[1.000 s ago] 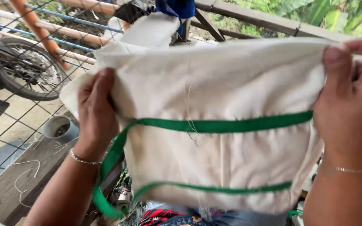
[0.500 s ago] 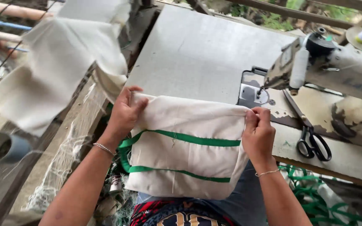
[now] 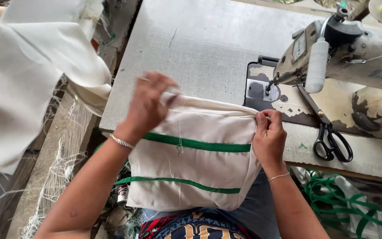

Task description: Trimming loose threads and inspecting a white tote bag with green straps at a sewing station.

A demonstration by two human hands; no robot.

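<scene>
— What do the two hands have hold of?

— A cream cloth bag (image 3: 200,163) with two green bands (image 3: 195,144) sewn across it. Its top edge lies on the grey surface (image 3: 191,48), and the rest hangs off the near edge over the person's lap.

— Start with the left hand.

— The left hand (image 3: 149,108) sits at the bag's upper left corner. Its fingers are bent down onto the cloth, but they are blurred, so I cannot tell whether they pinch the fabric or only press on it. A thin bracelet (image 3: 121,141) circles that wrist.

— And the right hand?

— The right hand (image 3: 268,135) is closed on the bag's upper right corner, the thumb and fingertips clamped on the edge of the fabric. A fine chain (image 3: 279,176) hangs at that wrist.

— What is around them?

— A worn sewing machine (image 3: 350,48) stands on the surface to the right, its needle plate (image 3: 259,90) just beyond the right hand. Black-handled scissors (image 3: 328,132) lie beside the machine, near the surface's edge. More cream cloth (image 3: 32,66) hangs at the left, well apart from the bag. Green strap (image 3: 332,199) lies in loose coils below the surface on the right.
</scene>
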